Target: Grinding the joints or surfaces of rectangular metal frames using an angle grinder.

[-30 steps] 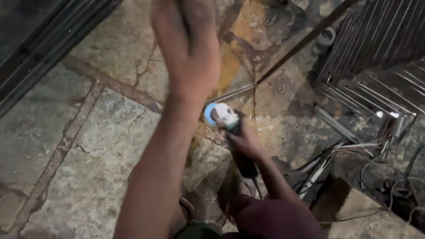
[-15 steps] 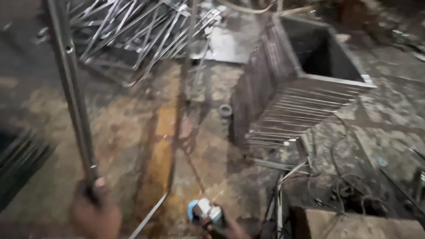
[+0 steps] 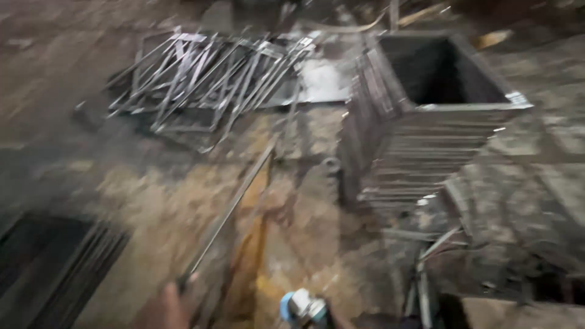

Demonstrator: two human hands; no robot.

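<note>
At frame bottom, left hand [image 3: 163, 307] (blurred) grips rod [image 3: 228, 210].

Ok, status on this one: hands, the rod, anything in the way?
Left hand grips long thin grey metal rod, angled up over the floor. Right hand out of frame; blue-and-white grinder head at bottom edge. Stacked square metal frames stand clear, right of it.

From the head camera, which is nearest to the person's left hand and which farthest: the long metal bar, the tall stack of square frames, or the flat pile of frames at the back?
1. Long metal bar: its lower end is in the left hand, bottom left.
2. Tall stack of square frames: to the right, mid-picture.
3. Flat pile of frames: top left, at the back.
</note>
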